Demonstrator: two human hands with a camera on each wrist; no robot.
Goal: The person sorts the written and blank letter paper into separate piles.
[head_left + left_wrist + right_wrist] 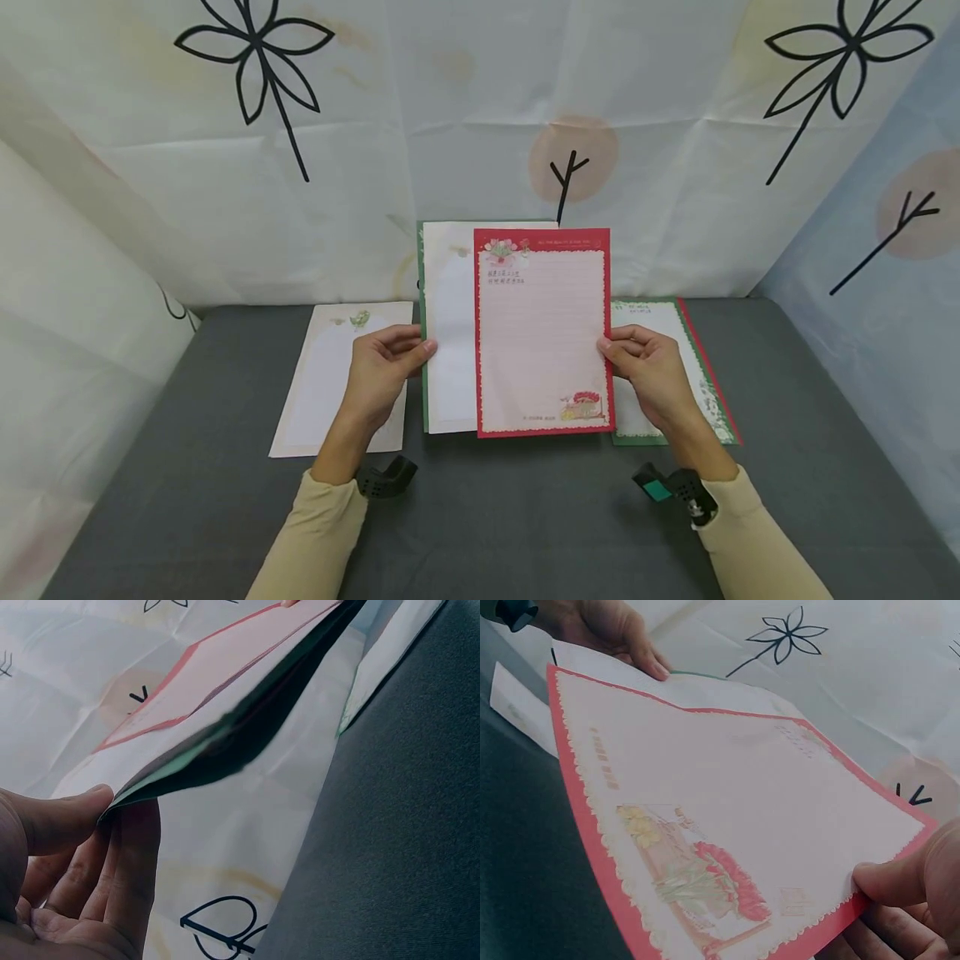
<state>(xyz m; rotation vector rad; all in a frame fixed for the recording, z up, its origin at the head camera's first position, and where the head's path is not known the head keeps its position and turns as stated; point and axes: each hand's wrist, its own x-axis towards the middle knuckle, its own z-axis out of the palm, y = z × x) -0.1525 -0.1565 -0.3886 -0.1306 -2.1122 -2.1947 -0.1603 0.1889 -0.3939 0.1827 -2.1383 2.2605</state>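
Upright above the table, a red-bordered sheet of letter paper (542, 342) overlaps white sheets with a green left edge (450, 350). The red-bordered sheet bears flower prints in two corners and a few written lines near its top. My left hand (380, 371) pinches the green-edged paper at its left side, thumb on the front and fingers behind, as the left wrist view shows. On the other side, my right hand (651, 377) pinches the right edge of the red-bordered sheet (705, 757), its thumb over the border.
A cream sheet (300, 412) with a small plant print lies on the dark grey table (510, 533) at left. Behind my right hand lies a green-bordered sheet (643, 321), with a red edge showing at its right. Patterned cloth (465, 150) hangs behind the table.
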